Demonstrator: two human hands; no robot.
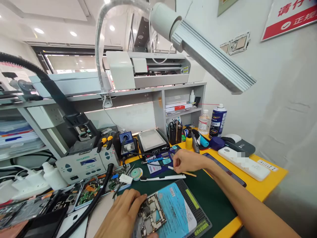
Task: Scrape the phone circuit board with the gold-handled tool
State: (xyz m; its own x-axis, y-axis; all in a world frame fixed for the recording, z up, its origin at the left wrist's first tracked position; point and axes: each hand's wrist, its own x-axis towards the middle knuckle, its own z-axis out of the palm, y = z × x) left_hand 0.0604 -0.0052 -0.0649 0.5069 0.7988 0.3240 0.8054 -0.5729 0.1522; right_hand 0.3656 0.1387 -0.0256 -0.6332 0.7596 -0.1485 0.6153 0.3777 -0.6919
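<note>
My left hand [123,215] rests at the bottom of the view, fingers curled on the left edge of an opened phone [168,211] with a bare circuit board [151,216] and a blue battery. My right hand [185,161] reaches across the green mat [213,195] with fingers pinched on a thin stick-like tool [184,172], beside a white-handled tool [162,178] and a blue pen-like tool [155,160].
A soldering station [84,165], a hot plate [152,140], a tool holder [174,132], bottles and a spray can [218,120] line the back. A white power strip [244,162] and a dark phone [224,168] lie at right. Phone parts clutter the left. A lamp arm [210,56] hangs overhead.
</note>
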